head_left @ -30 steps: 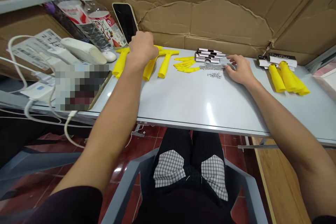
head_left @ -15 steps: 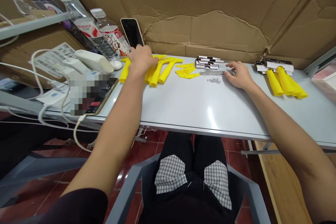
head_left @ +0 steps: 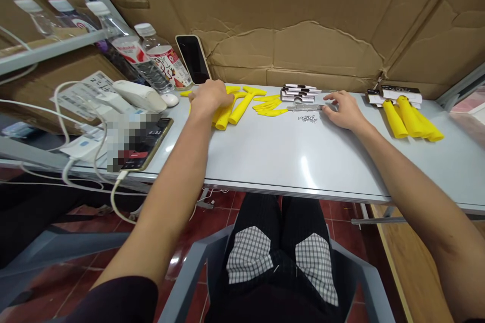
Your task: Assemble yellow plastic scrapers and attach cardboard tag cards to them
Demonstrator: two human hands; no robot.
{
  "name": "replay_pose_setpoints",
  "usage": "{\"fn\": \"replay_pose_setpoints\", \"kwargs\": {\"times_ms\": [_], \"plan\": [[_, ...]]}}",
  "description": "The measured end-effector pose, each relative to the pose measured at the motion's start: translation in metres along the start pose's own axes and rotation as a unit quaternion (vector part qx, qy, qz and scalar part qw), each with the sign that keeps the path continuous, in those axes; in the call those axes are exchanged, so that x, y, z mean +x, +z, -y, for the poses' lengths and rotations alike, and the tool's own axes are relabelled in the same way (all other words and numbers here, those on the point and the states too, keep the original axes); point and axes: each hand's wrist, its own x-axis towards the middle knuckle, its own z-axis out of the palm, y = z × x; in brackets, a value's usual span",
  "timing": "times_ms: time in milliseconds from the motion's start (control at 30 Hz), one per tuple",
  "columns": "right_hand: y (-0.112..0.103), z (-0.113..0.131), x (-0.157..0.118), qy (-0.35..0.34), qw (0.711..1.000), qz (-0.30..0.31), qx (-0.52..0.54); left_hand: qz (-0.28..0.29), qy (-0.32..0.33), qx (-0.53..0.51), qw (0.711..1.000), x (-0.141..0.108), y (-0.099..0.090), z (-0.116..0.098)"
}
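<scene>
The yellow T-shaped plastic pieces (head_left: 239, 106) are laid on the table (head_left: 288, 161), long axes slanting away rightward, beneath the nearer left hand (head_left: 208, 98); whether its grip is clamped cannot be told. The right hand (head_left: 344, 110) is held open.

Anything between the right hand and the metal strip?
Nothing visible. The right hand rests on the pale tabletop, its fingers right at the end of the metal strip. The small metal bits lie nearer the table edge, not between.
</scene>
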Motion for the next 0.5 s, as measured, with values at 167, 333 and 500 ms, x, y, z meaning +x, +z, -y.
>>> {"fn": "replay_pose_setpoints", "kwargs": {"times_ms": [167,333,500], "plan": [[0.000,0.000,-0.001,0.003,1.000,0.006,-0.005,0.006,0.026,0.054,0.998,-0.014,0.000,-0.023],[-0.002,0.003,-0.002,0.008,1.000,0.014,-0.014,0.003,0.048,0.054,0.997,-0.029,-0.004,-0.031],[-0.004,0.006,-0.002,0.015,0.999,0.021,-0.021,-0.029,0.070,0.057,0.995,-0.034,-0.004,-0.033]]}}
